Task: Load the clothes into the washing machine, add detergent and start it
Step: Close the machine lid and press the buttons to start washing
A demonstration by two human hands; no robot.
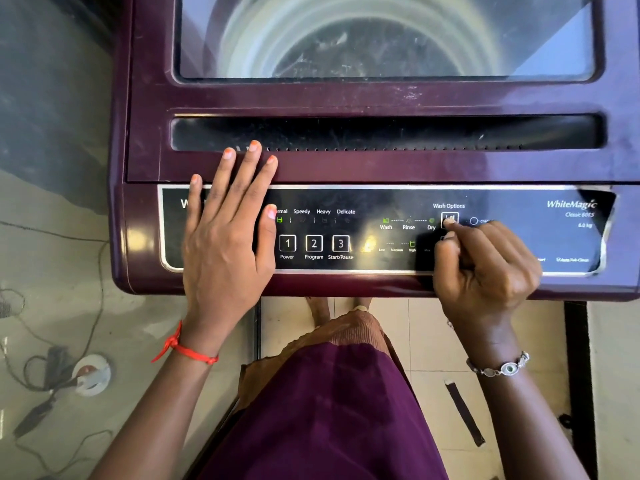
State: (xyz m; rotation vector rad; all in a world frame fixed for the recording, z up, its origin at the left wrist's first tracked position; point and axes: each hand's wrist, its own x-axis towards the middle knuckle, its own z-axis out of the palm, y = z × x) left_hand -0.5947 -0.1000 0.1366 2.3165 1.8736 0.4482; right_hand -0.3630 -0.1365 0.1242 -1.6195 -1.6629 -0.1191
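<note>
The maroon top-loading washing machine fills the upper view, its glass lid closed over the drum. Its black control panel shows green lights lit at Normal, Wash and High. My left hand lies flat, fingers spread, over the panel's left end and the lid edge. My right hand is curled, with the index fingertip pressing the Wash Options button. The Power, Program and Start/Pause buttons sit uncovered between my hands. Clothes inside the drum cannot be made out.
Below the machine lie a tiled floor and my feet. Cables and a round white plug are on the floor at left. A dark strip lies on the tiles at right.
</note>
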